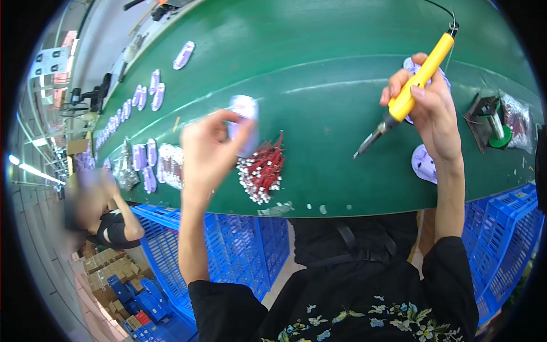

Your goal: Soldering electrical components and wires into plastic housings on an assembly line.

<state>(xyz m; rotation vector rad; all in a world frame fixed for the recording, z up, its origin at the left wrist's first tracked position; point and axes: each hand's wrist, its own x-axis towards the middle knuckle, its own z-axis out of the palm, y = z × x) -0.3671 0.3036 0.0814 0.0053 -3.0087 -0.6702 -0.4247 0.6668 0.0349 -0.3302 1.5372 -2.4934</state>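
My left hand (213, 142) is closed on a pale purple oval plastic part (245, 117), held above the green bench. Just beside and below it lies a pile of short red wires with white connectors (263, 171). In my right hand (430, 108) is a yellow-handled soldering iron (419, 80), its metal tip slanting down to the left over bare bench. Behind my right hand, another purple part (409, 64) is partly hidden. One more purple part (423, 164) lies next to my right forearm.
A solder wire stand with a green spool (501, 135) and a bag of wires (517, 122) sit at the right. Purple parts (158, 97) line the bench (336, 114) at the left, near bagged pieces (170, 165). Blue crates (239, 245) stand below its edge; a co-worker (114, 219) sits left.
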